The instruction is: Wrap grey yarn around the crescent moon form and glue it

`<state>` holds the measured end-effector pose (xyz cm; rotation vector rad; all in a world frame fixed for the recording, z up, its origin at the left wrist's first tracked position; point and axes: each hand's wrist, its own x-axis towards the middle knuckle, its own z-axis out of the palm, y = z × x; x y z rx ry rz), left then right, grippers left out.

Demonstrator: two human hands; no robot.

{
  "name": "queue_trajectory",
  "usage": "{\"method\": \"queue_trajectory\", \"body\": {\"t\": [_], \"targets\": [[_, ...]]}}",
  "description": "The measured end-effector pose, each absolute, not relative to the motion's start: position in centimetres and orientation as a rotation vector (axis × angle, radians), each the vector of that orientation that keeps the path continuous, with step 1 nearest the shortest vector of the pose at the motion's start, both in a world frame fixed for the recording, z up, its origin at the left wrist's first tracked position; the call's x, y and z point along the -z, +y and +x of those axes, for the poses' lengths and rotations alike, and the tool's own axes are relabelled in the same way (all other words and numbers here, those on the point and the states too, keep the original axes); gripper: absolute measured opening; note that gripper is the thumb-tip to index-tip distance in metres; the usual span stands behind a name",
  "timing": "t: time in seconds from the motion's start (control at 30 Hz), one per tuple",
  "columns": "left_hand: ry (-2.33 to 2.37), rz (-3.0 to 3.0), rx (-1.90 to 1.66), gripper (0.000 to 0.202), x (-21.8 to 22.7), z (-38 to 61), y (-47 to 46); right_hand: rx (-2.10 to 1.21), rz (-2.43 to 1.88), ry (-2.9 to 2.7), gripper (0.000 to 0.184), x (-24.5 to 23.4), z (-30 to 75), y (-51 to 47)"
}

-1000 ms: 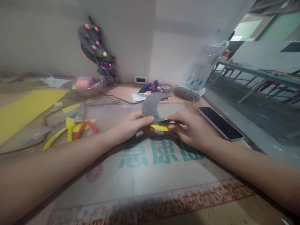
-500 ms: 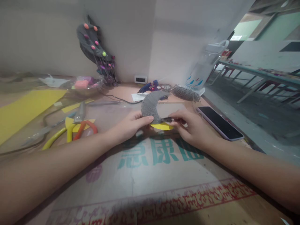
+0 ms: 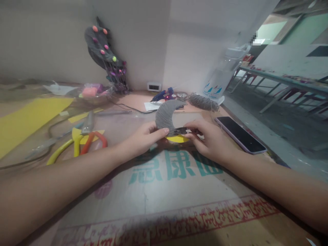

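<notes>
- Holding the yarn-wrapped crescent [image 3: 164,114] by its lower part, the left hand [image 3: 147,136] is pressing its thumb on top, while its other fingers are curling behind, mostly out of sight.
- The right hand [image 3: 205,138] is pinching, between thumb and fingers, at the dark tip [image 3: 181,131] on the crescent's lower right; whether a loose strand is running through those fingers I cannot tell.
- The crescent is sitting between both hands, seemingly lifted a little off the worktop [image 3: 164,205], with a yellow piece [image 3: 178,138] showing just under its lower edge.
- Judging by the grey covering on the body and the darker end, the hands are probably working on that tip; the next move is likely calling for a steady left hold and small, precise right fingers.
- Beyond the crescent, a blue glue gun [image 3: 164,94] is lying near its upper end with a red light glowing, so that side is allowing little careless reach; a grey yarn skein [image 3: 203,101] is resting to the gun's right.
- Right of the crescent, a smartphone [image 3: 241,135] is lying between the right hand and the worktop's edge, limiting outward swing.
- Left of the crescent, yellow handles [image 3: 60,151] and red handles [image 3: 88,143] are spreading near the left forearm.
- Toward the wearer, the printed stretch below the crescent is offering the most room for turning it.
</notes>
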<state>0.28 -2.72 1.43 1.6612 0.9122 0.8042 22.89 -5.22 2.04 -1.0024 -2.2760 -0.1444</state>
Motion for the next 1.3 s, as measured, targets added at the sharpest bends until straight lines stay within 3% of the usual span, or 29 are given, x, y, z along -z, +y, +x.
{"method": "queue_trajectory", "body": {"t": [0.57,1.17,1.3], "targets": [[0.842,1.753,-0.775,0.030,-0.8,0.1,-2.5,0.181,-0.942,-2.327,0.012,-1.5,23.1,-4.9],[0.850,1.742,-0.812,0.025,-1.0,0.3,-2.5,-0.072,-1.099,-2.123,0.028,-1.7,23.0,-4.8],[0.826,1.847,-0.740,0.029,-0.6,0.3,-2.6,-0.245,-1.158,-2.125,0.019,-1.7,21.9,-5.6]]}}
